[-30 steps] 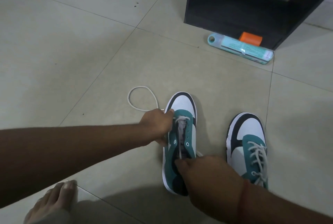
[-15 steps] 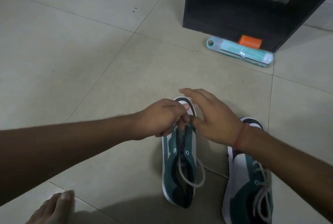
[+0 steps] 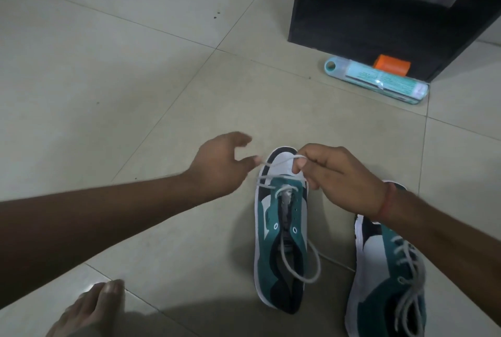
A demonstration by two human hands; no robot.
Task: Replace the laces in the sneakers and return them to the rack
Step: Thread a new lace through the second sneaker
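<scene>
Head view, only one. Two teal/white sneakers on the tiled floor [image 3: 135,65]. The left shoe [image 3: 282,231] lies toes away from the camera, mostly unlaced: the lace [image 3: 299,269] runs thru the front eyelets only, one length loops over the open tongue area and trails off to the right on the floor.

Right hand [image 3: 339,176]: grip closed, fingers curled, pinching the lace end above the toe cap. Exact finger contact hard to read, knuckles cover it. Red thread on that wrist.

Left hand [image 3: 219,163]: fingers spread and relaxed, holding nothing, just left of the toe. A lace strand ends just beside its thumb; touching or not, can't tell, bit of motion blur there.

The right shoe [image 3: 387,274] is fully laced, near the first; toe partly hidden by the right forearm, heel cut off at the frame bottom.

A bare foot [image 3: 92,307] shows bottom left, partly cut off.

Far right: a dark rack [image 3: 366,11], top cut off, inside too dark to make out. A teal tube [image 3: 376,80] lies on the floor against its base, print illegible, w/ an orange box [image 3: 391,64] just behind it.
</scene>
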